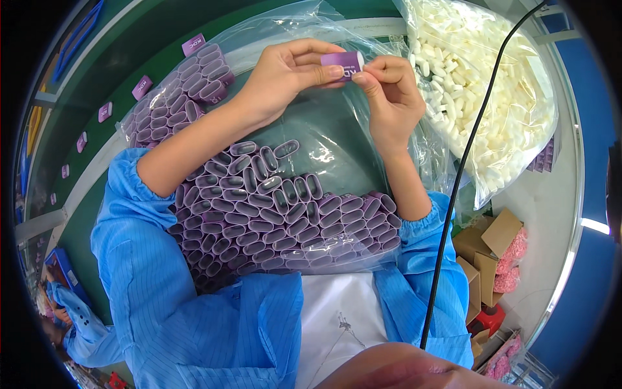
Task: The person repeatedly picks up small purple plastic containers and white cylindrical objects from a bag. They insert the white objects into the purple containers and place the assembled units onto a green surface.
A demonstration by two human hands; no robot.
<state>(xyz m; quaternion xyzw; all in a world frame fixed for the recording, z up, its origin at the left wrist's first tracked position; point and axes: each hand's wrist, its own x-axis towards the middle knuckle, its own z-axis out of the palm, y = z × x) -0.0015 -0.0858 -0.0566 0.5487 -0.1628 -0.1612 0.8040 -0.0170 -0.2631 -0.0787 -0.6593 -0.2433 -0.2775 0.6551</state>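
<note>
My left hand (291,72) holds a short purple oval plastic shell (338,63) sideways between thumb and fingers, above the work surface. A white piece (361,60) shows at the shell's right end. There the thumb and forefinger of my right hand (391,91) pinch close against it; how far the piece sits inside is hidden. Below my hands, many open-ended purple oval shells (259,201) stand packed in clear plastic, with a few lying loose at their upper edge. To the right of my right hand, a clear bag (512,139) is full of small white oval pieces (447,84).
More purple shells (184,94) lie grouped beyond my left forearm. Single purple shells (141,87) sit spaced along a green strip at the left. A black cable (468,139) crosses the right side. Open cardboard boxes (492,249) and pink bundles stand lower right. Another person's blue sleeve (81,324) appears lower left.
</note>
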